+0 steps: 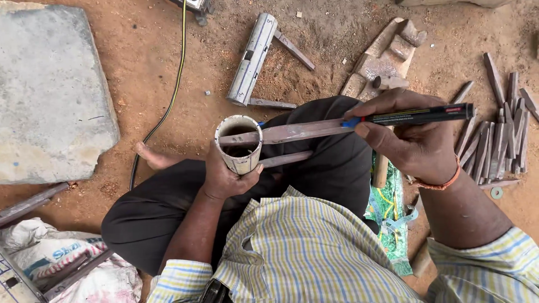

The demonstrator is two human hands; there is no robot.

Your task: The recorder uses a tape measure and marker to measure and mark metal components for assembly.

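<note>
I sit cross-legged on red dirt. My left hand (224, 177) grips a short white pipe section (238, 145), open end up. A flat rusty metal strip (297, 132) lies across the pipe's rim, and a second strip (283, 160) sticks out to the right from below the pipe. My right hand (410, 137) holds a black marker pen (424, 115) with a blue tip, its point touching the upper strip near its right end.
A pile of similar metal strips (499, 137) lies on the ground at right. A metal frame piece (255, 56) and stone chunks (387, 53) lie ahead. A grey stone slab (50, 90) sits left, with a yellow cable (171, 84) beside it. White sacks (56, 261) lie bottom left.
</note>
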